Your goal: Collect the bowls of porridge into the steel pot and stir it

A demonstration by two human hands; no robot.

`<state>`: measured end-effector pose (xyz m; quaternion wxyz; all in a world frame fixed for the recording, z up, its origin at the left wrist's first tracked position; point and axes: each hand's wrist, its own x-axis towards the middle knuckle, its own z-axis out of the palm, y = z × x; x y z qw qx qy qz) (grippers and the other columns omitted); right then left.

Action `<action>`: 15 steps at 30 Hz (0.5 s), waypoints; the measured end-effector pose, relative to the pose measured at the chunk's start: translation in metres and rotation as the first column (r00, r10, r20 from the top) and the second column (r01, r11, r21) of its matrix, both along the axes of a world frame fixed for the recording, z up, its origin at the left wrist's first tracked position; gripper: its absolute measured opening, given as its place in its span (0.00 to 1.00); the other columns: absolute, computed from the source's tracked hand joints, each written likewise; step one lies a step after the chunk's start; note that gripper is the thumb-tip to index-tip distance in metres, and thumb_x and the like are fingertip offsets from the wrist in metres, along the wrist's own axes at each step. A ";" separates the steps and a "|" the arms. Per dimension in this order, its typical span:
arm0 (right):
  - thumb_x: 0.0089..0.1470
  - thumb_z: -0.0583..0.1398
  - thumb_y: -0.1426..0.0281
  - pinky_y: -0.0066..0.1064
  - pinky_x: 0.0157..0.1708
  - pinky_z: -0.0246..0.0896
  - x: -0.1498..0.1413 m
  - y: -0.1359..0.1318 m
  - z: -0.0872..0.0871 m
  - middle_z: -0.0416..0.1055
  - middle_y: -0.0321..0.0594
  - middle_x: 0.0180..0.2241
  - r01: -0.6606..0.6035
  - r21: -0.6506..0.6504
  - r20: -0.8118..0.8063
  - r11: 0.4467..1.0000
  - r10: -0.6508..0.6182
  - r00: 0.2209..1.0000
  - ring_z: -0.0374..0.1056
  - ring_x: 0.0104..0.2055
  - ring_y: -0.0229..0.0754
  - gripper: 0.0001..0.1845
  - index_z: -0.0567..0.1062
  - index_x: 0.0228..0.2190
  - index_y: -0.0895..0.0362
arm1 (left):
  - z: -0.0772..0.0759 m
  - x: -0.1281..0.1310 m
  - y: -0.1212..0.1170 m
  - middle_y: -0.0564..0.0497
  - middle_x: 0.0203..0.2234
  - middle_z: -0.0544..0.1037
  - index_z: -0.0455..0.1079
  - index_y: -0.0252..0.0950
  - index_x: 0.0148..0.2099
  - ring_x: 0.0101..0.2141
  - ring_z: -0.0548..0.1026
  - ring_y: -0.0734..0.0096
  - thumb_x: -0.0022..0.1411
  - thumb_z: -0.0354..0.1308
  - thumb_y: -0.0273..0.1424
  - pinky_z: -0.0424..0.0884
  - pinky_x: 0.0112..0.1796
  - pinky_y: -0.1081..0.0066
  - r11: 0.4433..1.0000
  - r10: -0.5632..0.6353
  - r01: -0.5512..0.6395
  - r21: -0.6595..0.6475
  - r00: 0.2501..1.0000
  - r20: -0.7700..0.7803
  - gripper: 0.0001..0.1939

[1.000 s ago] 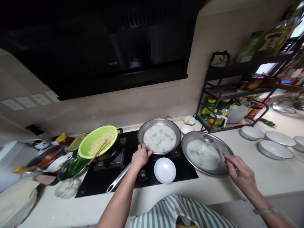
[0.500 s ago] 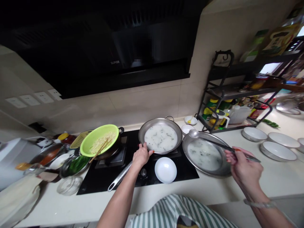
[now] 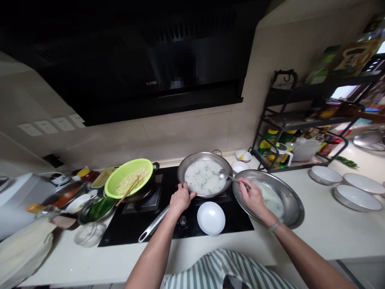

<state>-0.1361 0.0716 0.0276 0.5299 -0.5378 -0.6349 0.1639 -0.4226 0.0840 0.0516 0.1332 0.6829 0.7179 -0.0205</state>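
My left hand (image 3: 181, 198) is closed on the near left side of a steel frying pan (image 3: 182, 168), where its long handle (image 3: 152, 225) joins; the exact grip is partly hidden. White liquid with dark green bits (image 3: 204, 177) fills the pan's bottom. In my right hand (image 3: 254, 197) is a long-handled ladle (image 3: 231, 177), its bowl over the right part of the pan, at or just above the liquid. Beneath my right hand stands a wide steel basin (image 3: 293, 208) with similar white liquid. A small white bowl (image 3: 211, 218) sits in front of the pan.
On the left, a green basin (image 3: 112, 182) of pale shreds with chopsticks rests on a dark pot. Beside it are a bowl of green vegetables (image 3: 100, 208) and a glass jar (image 3: 89, 233). White bowls (image 3: 357, 197) and a black rack (image 3: 296, 120) stand right. A range hood (image 3: 162, 96) hangs above.
My right hand has moved left with the ladle, whose bowl went from above the basin's rim to over the frying pan. My left hand stays at the pan.
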 end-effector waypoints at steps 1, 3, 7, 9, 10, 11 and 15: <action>0.57 0.55 0.59 0.35 0.21 0.66 -0.002 0.002 -0.002 0.74 0.44 0.27 -0.002 -0.024 -0.007 1.000 0.002 1.000 0.67 0.19 0.41 0.15 0.74 0.37 0.57 | 0.000 0.000 0.000 0.38 0.54 0.65 0.53 0.38 0.63 0.47 0.75 0.53 0.65 0.45 0.48 0.69 0.40 0.63 1.000 0.001 -0.001 -0.002 1.000 0.002 0.29; 0.58 0.54 0.57 0.35 0.20 0.65 -0.004 0.004 -0.006 0.73 0.41 0.23 0.008 -0.098 -0.090 0.995 -0.017 0.996 0.66 0.17 0.41 0.17 0.73 0.37 0.58 | 0.001 0.000 -0.001 0.38 0.54 0.65 0.53 0.38 0.62 0.47 0.75 0.53 0.65 0.45 0.48 0.69 0.40 0.62 1.000 0.003 -0.003 -0.004 1.000 0.006 0.29; 0.54 0.57 0.52 0.34 0.21 0.66 -0.002 0.007 -0.006 0.68 0.36 0.15 0.091 -0.203 -0.356 0.975 -0.160 0.921 0.70 0.20 0.45 0.20 0.70 0.35 0.57 | 0.003 0.001 -0.001 0.37 0.54 0.65 0.52 0.37 0.63 0.48 0.74 0.52 0.65 0.45 0.47 0.69 0.41 0.61 1.000 0.003 -0.003 -0.009 1.000 0.007 0.30; 0.51 0.59 0.51 0.33 0.22 0.66 0.001 0.007 -0.004 0.66 0.35 0.13 0.114 -0.222 -0.447 0.968 -0.205 0.871 0.71 0.21 0.46 0.20 0.69 0.33 0.56 | 0.003 0.001 -0.001 0.37 0.54 0.65 0.52 0.37 0.63 0.47 0.75 0.51 0.65 0.45 0.47 0.69 0.41 0.61 1.000 0.001 -0.001 -0.006 1.000 0.006 0.30; 0.50 0.60 0.51 0.32 0.21 0.65 0.003 0.007 -0.004 0.66 0.34 0.13 0.114 -0.229 -0.478 0.967 -0.213 0.852 0.71 0.21 0.46 0.20 0.69 0.32 0.56 | 0.002 0.000 -0.001 0.37 0.54 0.65 0.52 0.37 0.64 0.47 0.75 0.51 0.65 0.46 0.47 0.69 0.41 0.61 1.000 0.000 0.000 -0.004 1.000 0.005 0.30; 0.49 0.60 0.51 0.32 0.20 0.64 0.004 0.007 -0.003 0.67 0.34 0.13 0.109 -0.233 -0.501 0.966 -0.215 0.838 0.71 0.21 0.45 0.20 0.69 0.32 0.55 | 0.002 0.000 -0.001 0.37 0.54 0.65 0.52 0.37 0.64 0.47 0.75 0.51 0.65 0.45 0.47 0.69 0.40 0.61 1.000 -0.002 0.002 -0.002 1.000 0.004 0.31; 0.47 0.62 0.51 0.31 0.18 0.63 0.006 0.004 0.000 0.68 0.34 0.14 0.093 -0.231 -0.545 0.968 -0.208 0.812 0.70 0.19 0.44 0.20 0.69 0.32 0.55 | 0.000 0.000 0.000 0.37 0.53 0.66 0.52 0.36 0.63 0.46 0.75 0.51 0.65 0.45 0.47 0.70 0.39 0.61 1.000 -0.006 0.006 0.005 1.000 -0.001 0.30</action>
